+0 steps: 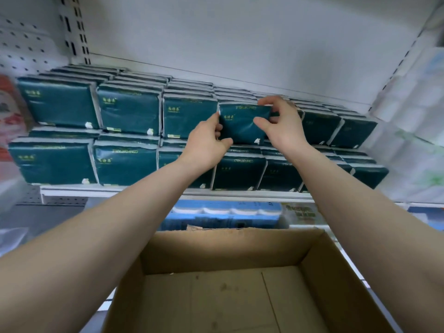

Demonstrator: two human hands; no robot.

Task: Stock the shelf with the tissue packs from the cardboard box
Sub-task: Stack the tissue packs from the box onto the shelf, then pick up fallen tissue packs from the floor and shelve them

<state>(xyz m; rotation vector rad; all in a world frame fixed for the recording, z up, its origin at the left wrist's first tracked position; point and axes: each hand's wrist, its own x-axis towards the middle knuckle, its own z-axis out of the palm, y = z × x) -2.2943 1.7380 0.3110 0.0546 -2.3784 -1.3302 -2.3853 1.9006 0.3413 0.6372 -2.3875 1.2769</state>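
Dark teal tissue packs [129,111] with pale gold lettering and white edges fill a white shelf [115,189]. Plain brown cardboard box [336,272] near. Blue-and-white packs [225,216] below.

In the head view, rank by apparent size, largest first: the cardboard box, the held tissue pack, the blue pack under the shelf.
1. cardboard box, though it is nearest the camera.
2. blue pack.
3. tissue pack, held by the left hand and right hand.

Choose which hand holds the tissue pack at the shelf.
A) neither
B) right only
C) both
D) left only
C: the left hand pinches the left edge of the pack, and the right hand grips its right edge.
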